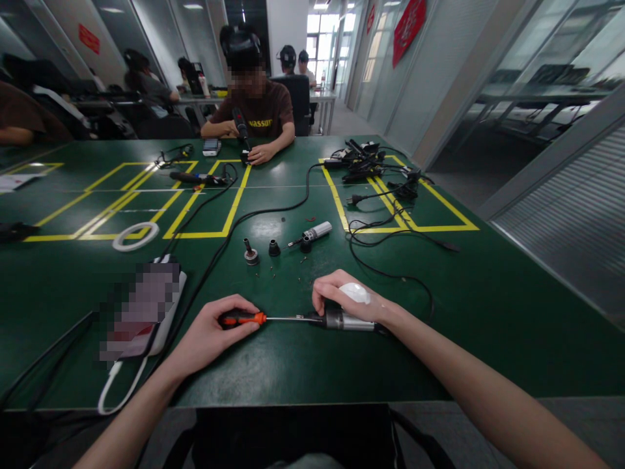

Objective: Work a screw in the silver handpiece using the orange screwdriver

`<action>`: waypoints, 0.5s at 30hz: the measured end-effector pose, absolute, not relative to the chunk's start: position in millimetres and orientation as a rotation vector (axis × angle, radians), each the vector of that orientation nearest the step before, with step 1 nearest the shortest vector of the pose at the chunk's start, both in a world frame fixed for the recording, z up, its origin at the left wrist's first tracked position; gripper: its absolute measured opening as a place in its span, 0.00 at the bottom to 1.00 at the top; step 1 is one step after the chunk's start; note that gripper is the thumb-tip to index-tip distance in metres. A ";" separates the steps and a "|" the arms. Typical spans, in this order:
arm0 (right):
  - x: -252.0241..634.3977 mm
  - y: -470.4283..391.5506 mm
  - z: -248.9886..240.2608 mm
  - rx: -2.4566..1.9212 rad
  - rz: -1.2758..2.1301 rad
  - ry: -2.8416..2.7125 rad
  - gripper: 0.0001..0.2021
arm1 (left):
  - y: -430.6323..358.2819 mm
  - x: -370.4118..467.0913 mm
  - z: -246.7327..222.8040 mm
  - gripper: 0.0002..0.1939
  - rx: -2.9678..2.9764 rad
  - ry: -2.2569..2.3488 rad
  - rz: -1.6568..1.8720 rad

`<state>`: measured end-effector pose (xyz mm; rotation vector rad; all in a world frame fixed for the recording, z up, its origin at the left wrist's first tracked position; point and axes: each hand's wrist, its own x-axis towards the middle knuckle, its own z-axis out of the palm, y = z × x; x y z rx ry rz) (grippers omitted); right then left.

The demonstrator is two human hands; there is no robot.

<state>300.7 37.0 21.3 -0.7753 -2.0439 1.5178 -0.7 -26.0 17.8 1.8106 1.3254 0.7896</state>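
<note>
My left hand [222,329] is closed on the handle of an orange and black screwdriver [251,318], which lies low over the green table. The metal shaft points right and meets the dark front end of a silver and black cylindrical tool [349,320]. Over that tool my right hand [344,293] curls its fingers near the dark end; a white patch [355,292] is on the back of the hand. Just beyond are a black stemmed part with a metal base [251,256], a black cap [274,247], another silver cylinder [317,230] and several tiny screws.
A phone [144,306] with a white cable lies left of my left hand, near a roll of white tape [135,236]. Black cords cross the table. Tangled cables and tools [359,159] lie far right. Opposite, a person [261,117] handles a dark power tool.
</note>
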 end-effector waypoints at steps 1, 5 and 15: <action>300.7 37.1 21.4 -0.779 1.513 -2.046 0.33 | -26.0 -0.6 18.2 0.11 1.810 1.330 0.786; 300.5 36.9 21.2 -0.781 1.517 -2.048 0.33 | -26.1 -0.4 19.0 0.11 1.804 1.336 0.779; 300.3 36.7 21.6 -0.774 1.513 -2.054 0.33 | -24.3 0.7 17.3 0.10 1.835 1.269 0.851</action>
